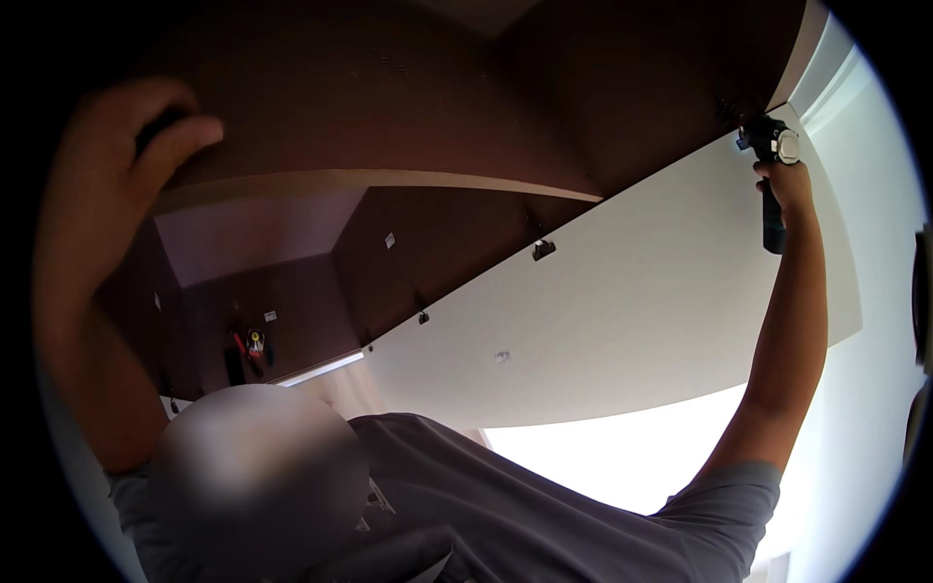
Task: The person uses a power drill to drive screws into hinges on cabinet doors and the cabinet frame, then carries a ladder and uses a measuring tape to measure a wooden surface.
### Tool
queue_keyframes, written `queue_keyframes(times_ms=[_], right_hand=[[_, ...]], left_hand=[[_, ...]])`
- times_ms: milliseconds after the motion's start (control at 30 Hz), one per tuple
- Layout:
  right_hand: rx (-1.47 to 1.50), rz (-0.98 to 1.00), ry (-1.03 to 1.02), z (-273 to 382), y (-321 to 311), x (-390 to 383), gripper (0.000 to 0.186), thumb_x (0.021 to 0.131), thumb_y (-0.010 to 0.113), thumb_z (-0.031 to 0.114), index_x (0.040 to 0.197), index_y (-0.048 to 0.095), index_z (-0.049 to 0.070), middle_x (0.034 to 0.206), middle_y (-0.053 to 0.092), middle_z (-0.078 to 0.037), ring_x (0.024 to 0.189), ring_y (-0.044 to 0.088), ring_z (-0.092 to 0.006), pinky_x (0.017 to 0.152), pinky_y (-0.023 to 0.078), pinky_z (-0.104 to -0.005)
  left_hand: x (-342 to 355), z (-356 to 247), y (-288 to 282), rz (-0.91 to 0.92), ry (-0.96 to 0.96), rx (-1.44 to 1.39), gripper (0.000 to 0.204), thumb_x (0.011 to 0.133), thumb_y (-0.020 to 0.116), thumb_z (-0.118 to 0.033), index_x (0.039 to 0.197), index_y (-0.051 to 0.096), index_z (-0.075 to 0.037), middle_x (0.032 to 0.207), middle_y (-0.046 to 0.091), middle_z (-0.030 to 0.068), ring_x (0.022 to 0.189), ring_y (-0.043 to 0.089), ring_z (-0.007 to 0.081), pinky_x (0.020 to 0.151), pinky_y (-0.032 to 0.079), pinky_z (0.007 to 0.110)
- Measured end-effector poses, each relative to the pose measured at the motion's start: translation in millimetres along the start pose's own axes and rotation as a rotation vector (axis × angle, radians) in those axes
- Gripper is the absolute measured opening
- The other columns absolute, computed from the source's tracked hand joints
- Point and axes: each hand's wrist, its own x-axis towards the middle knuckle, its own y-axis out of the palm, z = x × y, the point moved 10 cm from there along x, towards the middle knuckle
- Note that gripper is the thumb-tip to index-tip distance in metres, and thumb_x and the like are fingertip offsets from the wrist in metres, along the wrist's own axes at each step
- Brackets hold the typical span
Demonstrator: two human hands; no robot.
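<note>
Well, right hand (785, 183): clamped around the grip of a power drill (774, 223), arm stretched far up.
Drill: upright in that fist, nose turned left toward the line where the white door (622, 301) meets the brown cabinet, near the door's top corner – whether the tip touches, I cannot tell.
Left hand (131, 155): raised well apart from the right, thumb and fingers curled with a gap between them; whether it touches the brown cabinet is too blurred to tell.
Edges: a pale front edge of the shelf (389, 180) runs across between the hands, its right end close to the door.
Hinges: a dark hinge (543, 251) and a smaller hinge (424, 318) sit along the door's inner edge.
Open room: a wide gap lies between the arms – below the shelf the compartment opens.
Inside: a bunch of hand tools (255, 342), one red.
Right side: a white wall (870, 291) beyond the forearm.
</note>
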Motion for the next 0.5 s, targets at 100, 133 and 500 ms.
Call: queue_keyframes(times_ms=[100,133,500], right_hand=[[-0.034,0.007,-0.022,2,2,3,0.020,0.073,0.072,0.011,0.087,0.064,0.000,0.075,0.062,-0.007,0.062,0.065,-0.0205,0.059,0.048,-0.0343],[-0.049,0.010,-0.025,3,2,4,0.020,0.073,0.072,0.012,0.087,0.064,0.000,0.075,0.062,-0.007,0.062,0.065,-0.0206,0.059,0.048,-0.0343],[-0.516,0.102,-0.179,60,27,26,0.019,0.069,0.059,0.002,0.086,0.064,-0.006,0.069,0.063,-0.016,0.054,0.065,-0.0278,0.049,0.051,-0.0395]], left_hand=[[-5,16,5,0.011,-0.043,0.045,0.026,0.092,0.071,-0.026,0.095,0.067,-0.001,0.089,0.064,0.0116,0.080,0.063,0.0207,0.073,0.048,0.032],[-9,23,6,-0.010,-0.060,0.043,0.025,0.093,0.071,-0.026,0.098,0.067,-0.002,0.095,0.064,0.0105,0.085,0.063,0.0195,0.077,0.048,0.031],[-15,42,24,0.173,-0.295,-0.113,0.031,0.098,0.067,-0.030,0.112,0.069,-0.002,0.113,0.068,0.0140,0.103,0.068,0.0214,0.092,0.052,0.031]])
